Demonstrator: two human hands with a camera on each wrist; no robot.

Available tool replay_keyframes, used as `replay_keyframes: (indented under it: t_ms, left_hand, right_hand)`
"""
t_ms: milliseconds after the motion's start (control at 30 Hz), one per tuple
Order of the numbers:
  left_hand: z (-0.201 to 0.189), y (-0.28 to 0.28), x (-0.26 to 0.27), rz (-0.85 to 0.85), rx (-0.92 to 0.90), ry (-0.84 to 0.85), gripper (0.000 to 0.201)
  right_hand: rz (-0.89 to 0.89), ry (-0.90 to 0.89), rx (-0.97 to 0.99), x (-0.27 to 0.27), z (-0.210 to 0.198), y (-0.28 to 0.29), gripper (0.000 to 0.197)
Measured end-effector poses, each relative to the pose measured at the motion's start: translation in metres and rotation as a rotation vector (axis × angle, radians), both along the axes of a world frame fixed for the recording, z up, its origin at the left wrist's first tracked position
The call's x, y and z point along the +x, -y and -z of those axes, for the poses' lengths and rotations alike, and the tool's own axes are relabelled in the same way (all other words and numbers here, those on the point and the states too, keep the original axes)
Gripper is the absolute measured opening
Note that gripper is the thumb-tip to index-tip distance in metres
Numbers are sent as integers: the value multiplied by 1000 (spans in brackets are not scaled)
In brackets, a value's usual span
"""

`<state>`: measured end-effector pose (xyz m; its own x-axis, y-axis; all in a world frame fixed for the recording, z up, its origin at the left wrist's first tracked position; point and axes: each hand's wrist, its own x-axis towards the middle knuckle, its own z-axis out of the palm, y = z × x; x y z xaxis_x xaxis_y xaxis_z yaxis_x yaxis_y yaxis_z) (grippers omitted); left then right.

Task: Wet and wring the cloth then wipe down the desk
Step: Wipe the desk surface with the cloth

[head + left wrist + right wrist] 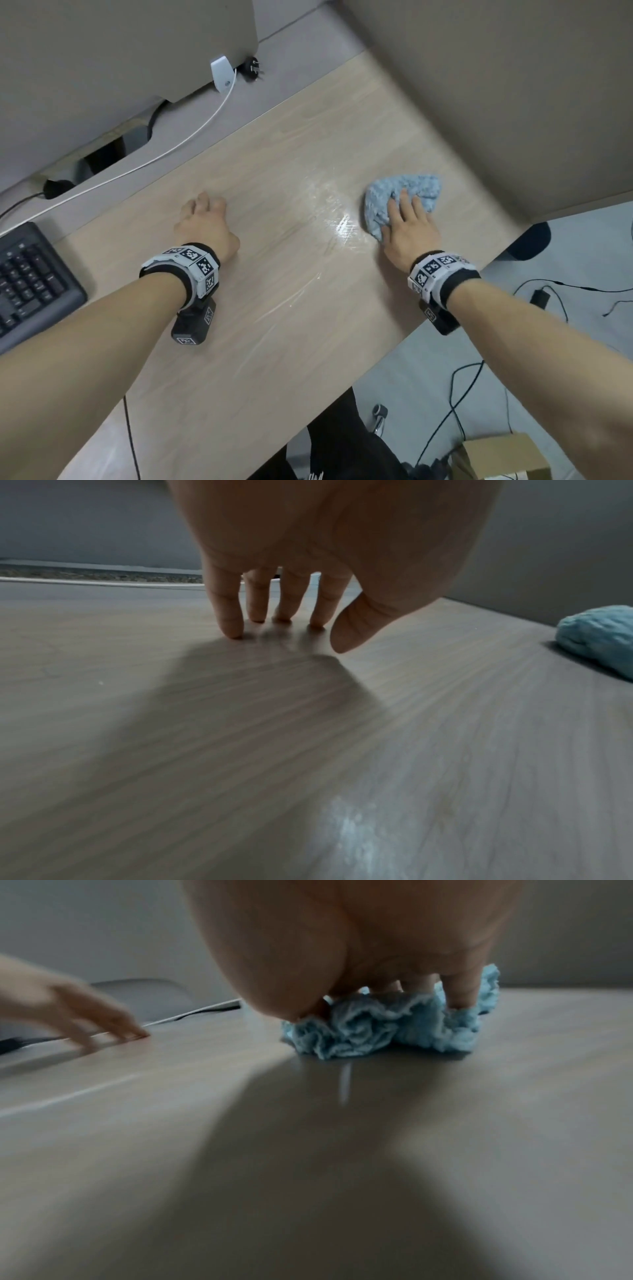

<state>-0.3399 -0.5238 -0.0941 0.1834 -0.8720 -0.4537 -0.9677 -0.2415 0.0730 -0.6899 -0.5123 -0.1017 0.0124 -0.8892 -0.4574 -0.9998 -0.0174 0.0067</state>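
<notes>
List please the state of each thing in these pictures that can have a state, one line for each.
cloth: bunched, flat on the desk, pressed under the right hand.
right hand: fingers straight on the cloth.
left hand: fingers straight, tips touching the desk, holding nothing.
desk: wet streaks shining between the hands.
plug: unplugged, prongs bare.
keyboard: on the desk, left edge, untouched.

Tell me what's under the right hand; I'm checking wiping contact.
The crumpled blue cloth lies under the right hand, pressed onto the desk. The desk beneath the cloth is covered.
</notes>
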Motion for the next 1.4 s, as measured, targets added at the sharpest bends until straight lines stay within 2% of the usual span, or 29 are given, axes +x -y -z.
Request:
replay_keyframes:
  t_ms: [133, 200, 300, 400, 467, 533, 600, 667, 767, 833, 933, 1000, 1167, 1300, 1400]
  left_hand:
    - [-9, 2, 4, -3, 30, -27, 64]
    - [-11, 1, 3, 3, 22, -36, 65]
    - [-9, -2, 3, 10, 21, -26, 67]
    - [-7, -2, 5, 21, 24, -27, 66]
    - [-6, -3, 9, 52, 11, -26, 61]
    - [-5, -4, 13, 82, 16, -39, 59]
    - [-4, -5, 19, 111, 20, -56, 60]
    - [-2, -6, 22, 130, 24, -77, 65]
    - [2, -12, 28, 99, -25, -150, 65]
    - [3, -18, 32, 84, -80, -176, 61]
    - [0, -27, 43, 103, -123, -151, 54]
    - [-3, -31, 53, 111, -123, -121, 52]
    - [-5, -38, 72, 75, -16, -86, 55]
    - [-7, -34, 75, 80, -1, -77, 54]
    - [-9, -32, 74, 69, -16, -62, 51]
  right_hand:
    - [181, -14, 47, 25, 0, 46, 68]
    - [87, -21, 55, 53, -4, 39, 73]
    - [-172, 15, 77, 87, -1, -8, 77]
    - [-282, 79, 42, 67, 3, -40, 64]
    - [-212, 40, 21, 37, 6, -36, 66]
    - [-47, -11, 35, 17, 7, -21, 69]
    - [93, -21, 37, 20, 4, -6, 70]
    - [107, 11, 44, 46, -1, -6, 71]
    - [-162, 77, 63, 109, -4, -53, 76]
    - [-344, 104, 102, 134, -2, -92, 70]
    - [-442, 110, 102, 115, 3, -97, 64]
    - [-395, 78, 68, 88, 6, -83, 64]
    - [-34, 20, 12, 57, 9, -26, 67]
    - [107, 23, 13, 78, 10, 26, 68]
    - [54, 56, 3, 111, 12, 50, 69]
